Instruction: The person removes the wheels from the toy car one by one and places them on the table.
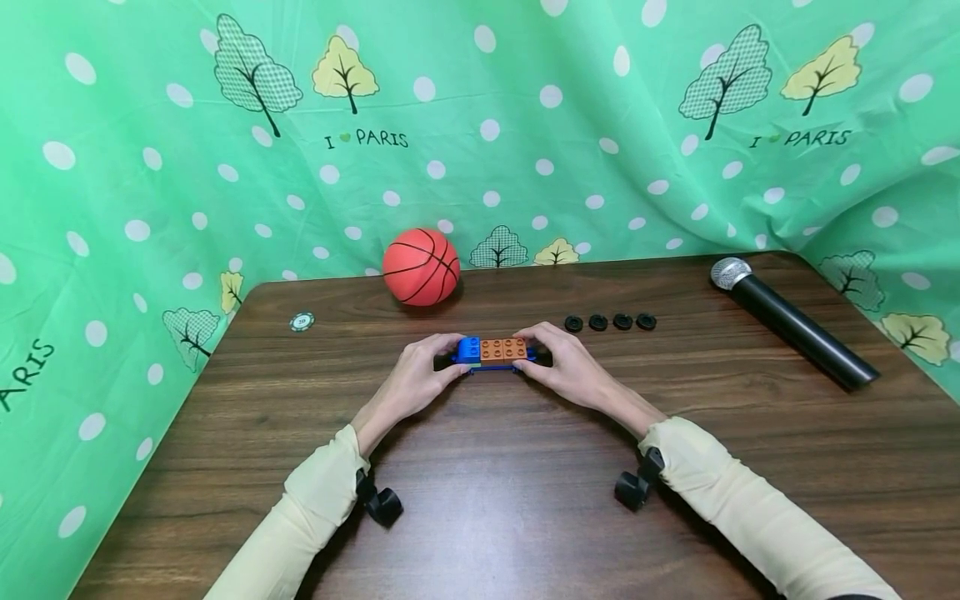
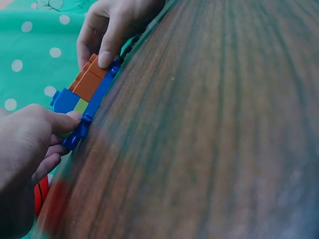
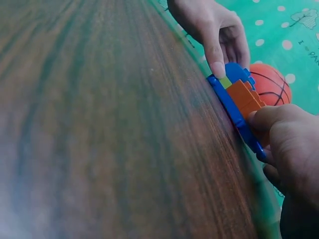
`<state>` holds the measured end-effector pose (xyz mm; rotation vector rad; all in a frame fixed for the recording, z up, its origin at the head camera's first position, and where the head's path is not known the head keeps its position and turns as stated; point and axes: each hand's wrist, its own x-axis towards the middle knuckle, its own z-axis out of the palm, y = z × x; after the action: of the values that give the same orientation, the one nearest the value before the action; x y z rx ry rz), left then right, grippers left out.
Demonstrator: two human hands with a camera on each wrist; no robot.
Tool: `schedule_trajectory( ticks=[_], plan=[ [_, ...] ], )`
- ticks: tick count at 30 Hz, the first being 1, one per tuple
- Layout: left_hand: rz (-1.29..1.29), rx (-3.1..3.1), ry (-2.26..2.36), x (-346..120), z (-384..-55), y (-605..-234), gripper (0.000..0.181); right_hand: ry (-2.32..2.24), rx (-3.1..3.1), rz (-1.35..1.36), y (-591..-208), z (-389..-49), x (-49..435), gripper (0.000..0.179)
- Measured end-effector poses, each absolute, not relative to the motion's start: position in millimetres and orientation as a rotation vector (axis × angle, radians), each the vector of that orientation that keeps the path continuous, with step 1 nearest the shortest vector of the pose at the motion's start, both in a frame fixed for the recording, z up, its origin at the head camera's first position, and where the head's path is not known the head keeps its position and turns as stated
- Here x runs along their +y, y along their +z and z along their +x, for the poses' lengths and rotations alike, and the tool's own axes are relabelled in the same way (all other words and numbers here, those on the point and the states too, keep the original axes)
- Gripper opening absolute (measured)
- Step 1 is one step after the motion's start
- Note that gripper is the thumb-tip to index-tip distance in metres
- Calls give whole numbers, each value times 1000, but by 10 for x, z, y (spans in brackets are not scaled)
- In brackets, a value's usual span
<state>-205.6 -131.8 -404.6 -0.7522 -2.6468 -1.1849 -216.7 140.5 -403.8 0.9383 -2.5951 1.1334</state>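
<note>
A toy-brick car body lies crosswise between the two hands, low over the wooden table. It has a blue base, an orange studded section toward the right and a rounded blue brick at the left. A small light green piece shows under the blue brick. My left hand pinches the left end, thumb on the near side. At the opposite end, my right hand grips the orange part between thumb and fingers. Whether the base touches the table cannot be told.
Several small black wheels stand in a row behind the right hand. A red basketball sits at the back, a poker chip to the left and a microphone on the right. Green patterned cloth hangs behind the table.
</note>
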Motion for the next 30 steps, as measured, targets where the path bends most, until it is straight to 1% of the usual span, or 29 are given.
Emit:
schedule_trajectory(
  ticks=[23, 30],
  plan=[
    [-732, -2682, -1221, -1329, -2071, -4068, 45, 1154, -2679, 900, -4025, -2168, 1398, 43],
    [-709, -2685, -1228, -1325, -2076, -4062, 57, 1171, -2684, 873, -3988, -2145, 1478, 45]
  ],
)
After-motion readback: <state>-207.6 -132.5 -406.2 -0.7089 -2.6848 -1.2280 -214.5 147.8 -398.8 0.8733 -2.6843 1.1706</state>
